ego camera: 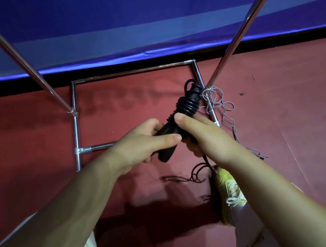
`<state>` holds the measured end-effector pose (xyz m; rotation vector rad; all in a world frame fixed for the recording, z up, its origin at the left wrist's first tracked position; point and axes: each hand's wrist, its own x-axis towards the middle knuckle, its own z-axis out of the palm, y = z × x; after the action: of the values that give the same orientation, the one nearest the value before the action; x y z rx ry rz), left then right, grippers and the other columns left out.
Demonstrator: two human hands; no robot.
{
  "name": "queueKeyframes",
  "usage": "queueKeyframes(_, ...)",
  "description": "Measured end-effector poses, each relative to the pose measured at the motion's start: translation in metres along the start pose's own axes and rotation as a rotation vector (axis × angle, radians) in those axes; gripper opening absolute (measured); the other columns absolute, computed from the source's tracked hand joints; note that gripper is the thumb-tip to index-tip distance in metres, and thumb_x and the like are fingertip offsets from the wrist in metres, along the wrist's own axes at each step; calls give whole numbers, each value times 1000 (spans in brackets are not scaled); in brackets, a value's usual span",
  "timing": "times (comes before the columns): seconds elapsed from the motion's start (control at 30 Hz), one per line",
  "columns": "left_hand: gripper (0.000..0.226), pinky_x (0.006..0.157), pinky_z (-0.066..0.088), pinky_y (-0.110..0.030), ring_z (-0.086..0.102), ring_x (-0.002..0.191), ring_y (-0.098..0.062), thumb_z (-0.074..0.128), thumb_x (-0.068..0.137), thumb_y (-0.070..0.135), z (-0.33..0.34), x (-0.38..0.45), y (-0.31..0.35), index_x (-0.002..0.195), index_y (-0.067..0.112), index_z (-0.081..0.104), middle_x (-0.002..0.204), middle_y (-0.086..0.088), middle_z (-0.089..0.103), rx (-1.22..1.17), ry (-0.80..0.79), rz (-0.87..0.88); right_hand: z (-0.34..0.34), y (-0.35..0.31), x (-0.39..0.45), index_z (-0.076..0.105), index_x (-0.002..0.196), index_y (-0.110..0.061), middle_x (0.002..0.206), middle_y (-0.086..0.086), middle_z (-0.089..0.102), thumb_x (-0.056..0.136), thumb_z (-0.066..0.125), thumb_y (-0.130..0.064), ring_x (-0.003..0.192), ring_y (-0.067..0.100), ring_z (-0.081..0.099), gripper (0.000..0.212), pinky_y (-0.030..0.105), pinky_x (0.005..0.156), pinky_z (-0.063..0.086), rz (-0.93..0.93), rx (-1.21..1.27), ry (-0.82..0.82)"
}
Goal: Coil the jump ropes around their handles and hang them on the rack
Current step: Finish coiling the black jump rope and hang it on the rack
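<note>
While our left hand (146,145) clamps the black handles (166,142), our right hand (198,135) pinches the limp black rope (186,106) coiled just beyond. Slack trails below toward the floor (31,126); we judge the stiff handles the surest hold, the rack (129,72) beyond.

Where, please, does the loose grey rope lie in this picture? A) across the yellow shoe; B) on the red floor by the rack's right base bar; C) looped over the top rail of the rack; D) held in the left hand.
B: the grey rope lies tangled on the red floor against the rack's right base bar, with neither hand on it.
</note>
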<state>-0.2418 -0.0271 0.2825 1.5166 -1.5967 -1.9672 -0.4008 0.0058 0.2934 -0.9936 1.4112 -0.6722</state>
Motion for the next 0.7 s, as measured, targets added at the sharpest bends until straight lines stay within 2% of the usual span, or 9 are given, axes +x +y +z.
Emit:
queueKeyframes(0.07, 47, 55, 39, -27, 52, 52, -6, 67, 68, 55, 1, -2, 1, 90, 14, 59, 64, 6, 59, -237, -68, -52, 0, 1, 1, 46, 70, -17, 52, -5, 37, 76, 45, -46, 46, 9, 28, 30, 25, 47, 21, -44, 86, 33)
queueKeyframes(0.17, 80, 63, 53, -34, 65, 60, -24, 32, 71, 75, 6, -8, 4, 84, 8, 73, 75, -14, 70, -669, -393, -172, -4, 1, -1, 48, 75, -7, 49, -2, 42, 69, 48, -49, 43, 11, 34, 42, 27, 48, 25, -138, 190, -11)
queueKeyframes(0.23, 92, 53, 55, -29, 66, 54, -24, 22, 74, 80, 11, -8, -1, 85, 5, 75, 76, -17, 70, -789, -553, -167, -5, 1, -2, 51, 75, 4, 44, -3, 44, 74, 43, -49, 40, 15, 40, 53, 30, 48, 28, -204, 196, -149)
queueKeyframes(0.3, 90, 40, 46, -21, 56, 40, -16, 22, 76, 78, 12, -8, -3, 82, 6, 74, 67, -12, 66, -811, -615, -170, -7, 2, 0, 53, 79, 10, 45, -3, 49, 79, 40, -49, 44, 18, 46, 61, 31, 52, 34, -216, 136, -191)
queueKeyframes(0.4, 85, 36, 35, -15, 39, 31, -9, 19, 77, 75, 9, -7, 0, 78, 6, 68, 61, -8, 58, -736, -571, -160, -12, 3, 1, 57, 79, -2, 56, -2, 56, 84, 37, -60, 59, 17, 48, 61, 31, 62, 37, -173, -10, -183)
queueKeyframes(0.5, 82, 36, 30, -16, 31, 30, -8, 21, 75, 73, 5, -5, 0, 79, 3, 63, 59, -10, 56, -580, -437, -151, -16, 3, -2, 54, 71, -10, 55, -10, 55, 100, 33, -50, 55, 2, 47, 53, 11, 55, 35, -147, -74, -191)
queueKeyframes(0.53, 82, 36, 30, -16, 31, 30, -8, 22, 74, 73, 5, -4, -1, 80, 2, 62, 59, -11, 56, -562, -412, -151, -15, 1, -1, 54, 69, -11, 54, -11, 54, 101, 31, -46, 52, -1, 44, 53, 9, 53, 33, -141, -76, -184)
queueKeyframes(0.63, 81, 36, 29, -17, 31, 31, -9, 25, 74, 72, 2, -4, -3, 79, 2, 65, 61, -14, 57, -534, -347, -128, -13, 5, 1, 57, 74, -6, 63, -2, 53, 91, 34, -58, 61, 11, 41, 59, 26, 60, 33, -174, -76, -162)
queueKeyframes(0.7, 81, 37, 27, -18, 30, 32, -10, 27, 74, 71, -1, -2, -4, 85, 1, 65, 62, -15, 58, -485, -299, -108, -14, 7, 5, 61, 74, -14, 70, 4, 47, 83, 39, -67, 66, 16, 38, 58, 33, 62, 31, -115, -112, -115)
